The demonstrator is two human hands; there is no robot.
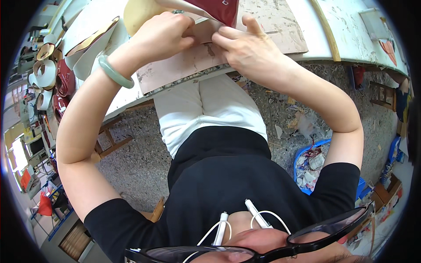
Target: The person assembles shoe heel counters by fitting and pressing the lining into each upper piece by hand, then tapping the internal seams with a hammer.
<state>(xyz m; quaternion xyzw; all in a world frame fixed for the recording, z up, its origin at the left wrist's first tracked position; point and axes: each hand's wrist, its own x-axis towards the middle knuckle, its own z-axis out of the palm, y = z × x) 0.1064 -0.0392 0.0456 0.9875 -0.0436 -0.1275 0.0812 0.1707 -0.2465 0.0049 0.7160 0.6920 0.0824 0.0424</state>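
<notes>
A glossy dark red piece of sheet material [221, 9] with a pale underside and a small metal fitting lies at the top edge, partly cut off by the frame. The fingertips of my right hand [247, 48] pinch its lower edge, thumb raised apart. My left hand [164, 37], a green bangle [115, 72] on its wrist, has its fingers curled beside a cream-coloured curved piece [139, 14]. What those fingers hold, if anything, is hidden. Both hands are over a worn, brownish board [278, 28] on the white table.
Curved white and cream pieces [90, 48] lie left of the board, with dark red rolled pieces [65, 79] beyond. A wooden strip [326, 28] crosses the table [359, 41] at right. Below stands a blue basket [300, 153] of scraps; a wooden stool [112, 140] is at left.
</notes>
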